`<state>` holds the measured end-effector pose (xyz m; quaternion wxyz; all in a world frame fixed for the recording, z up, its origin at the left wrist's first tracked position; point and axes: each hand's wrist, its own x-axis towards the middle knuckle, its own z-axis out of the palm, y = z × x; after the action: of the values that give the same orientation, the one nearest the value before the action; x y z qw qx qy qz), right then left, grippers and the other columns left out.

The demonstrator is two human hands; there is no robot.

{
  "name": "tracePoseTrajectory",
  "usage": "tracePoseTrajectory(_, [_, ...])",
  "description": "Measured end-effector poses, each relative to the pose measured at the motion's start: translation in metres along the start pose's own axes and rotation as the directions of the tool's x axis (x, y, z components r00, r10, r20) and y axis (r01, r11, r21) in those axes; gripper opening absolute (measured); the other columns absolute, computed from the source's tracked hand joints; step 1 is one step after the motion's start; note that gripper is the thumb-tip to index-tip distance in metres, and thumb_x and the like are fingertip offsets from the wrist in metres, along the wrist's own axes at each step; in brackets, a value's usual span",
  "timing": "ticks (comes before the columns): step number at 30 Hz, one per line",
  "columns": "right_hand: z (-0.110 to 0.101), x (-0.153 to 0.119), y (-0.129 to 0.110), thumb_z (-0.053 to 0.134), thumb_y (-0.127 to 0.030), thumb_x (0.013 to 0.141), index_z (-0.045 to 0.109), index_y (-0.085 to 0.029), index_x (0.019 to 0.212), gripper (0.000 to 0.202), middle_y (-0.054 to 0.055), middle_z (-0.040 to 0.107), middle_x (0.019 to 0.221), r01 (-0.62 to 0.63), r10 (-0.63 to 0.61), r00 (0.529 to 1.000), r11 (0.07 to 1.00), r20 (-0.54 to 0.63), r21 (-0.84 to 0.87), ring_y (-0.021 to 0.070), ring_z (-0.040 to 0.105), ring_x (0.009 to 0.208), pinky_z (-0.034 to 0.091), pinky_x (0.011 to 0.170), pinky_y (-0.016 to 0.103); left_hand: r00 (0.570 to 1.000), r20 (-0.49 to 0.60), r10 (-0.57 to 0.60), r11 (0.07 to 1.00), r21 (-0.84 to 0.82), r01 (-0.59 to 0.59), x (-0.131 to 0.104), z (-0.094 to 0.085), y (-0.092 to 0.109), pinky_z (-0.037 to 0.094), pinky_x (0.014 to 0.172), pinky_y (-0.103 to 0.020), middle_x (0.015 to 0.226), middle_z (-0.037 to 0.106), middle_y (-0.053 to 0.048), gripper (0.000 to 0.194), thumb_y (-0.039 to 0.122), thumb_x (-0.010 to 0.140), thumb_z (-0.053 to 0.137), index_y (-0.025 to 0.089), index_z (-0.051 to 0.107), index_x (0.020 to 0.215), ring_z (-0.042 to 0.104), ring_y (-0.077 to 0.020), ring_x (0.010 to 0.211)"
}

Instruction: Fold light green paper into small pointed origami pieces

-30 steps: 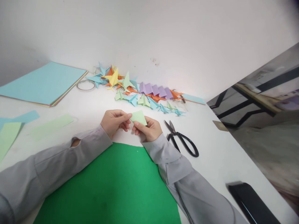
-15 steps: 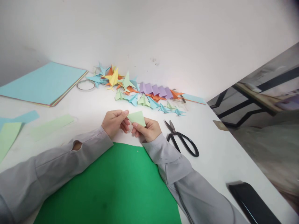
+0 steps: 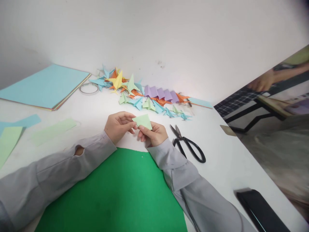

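A small piece of light green paper (image 3: 143, 121) is held up between my two hands, above the far edge of a green sheet (image 3: 116, 190). My left hand (image 3: 120, 126) pinches its lower left edge between thumb and fingers. From the right, my right hand (image 3: 154, 132) grips it, with the thumb lying on the front and the fingers behind. Whether the paper is creased I cannot tell. Black-handled scissors (image 3: 187, 143) lie just right of my right hand, their blades slightly apart.
Folded paper shapes (image 3: 117, 80) in several colours line the wall. A stack of coloured paper (image 3: 45, 85) and a tape roll (image 3: 88, 88) are at the back left. Paper strips (image 3: 54, 130) lie left, a black phone (image 3: 260, 209) front right. Another person's hand (image 3: 263, 80) shows beyond the table.
My left thumb has slid from the paper's upper left corner down along its lower edge, toward my right thumb. Another person's arm has come into view at the far right.
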<state>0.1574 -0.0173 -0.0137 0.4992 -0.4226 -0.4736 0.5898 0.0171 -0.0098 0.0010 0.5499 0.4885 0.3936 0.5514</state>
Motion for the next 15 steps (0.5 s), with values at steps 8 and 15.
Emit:
tracePoseTrajectory(8, [-0.0002,0.0003,0.0008,0.071,-0.033,0.060,0.059,-0.015,0.056,0.023,-0.002,0.060,0.046,0.011,-0.011,1.000,1.000,-0.001,-0.014,0.0060,0.047,0.033,0.034,0.034,0.018,0.997,0.008,-0.079,0.996,-0.036,0.079,0.0011,-0.0037,-0.0012,0.048,0.044,-0.023,0.047,0.060,0.000,0.019,0.019,0.058,0.070,0.010,0.061,0.071,0.057,-0.0115,0.044])
tracePoseTrajectory(15, [0.0001,0.0001,0.0011,0.071,-0.035,0.060,0.059,-0.015,0.057,0.024,-0.002,0.060,0.046,0.014,-0.014,1.000,1.000,0.013,-0.018,0.0059,0.047,0.033,0.033,0.034,0.018,0.988,-0.044,-0.147,0.987,-0.066,0.144,0.0013,-0.0016,0.0031,0.047,0.040,-0.022,0.050,0.060,-0.001,0.018,0.021,0.059,0.069,0.009,0.059,0.067,0.057,-0.0116,0.041])
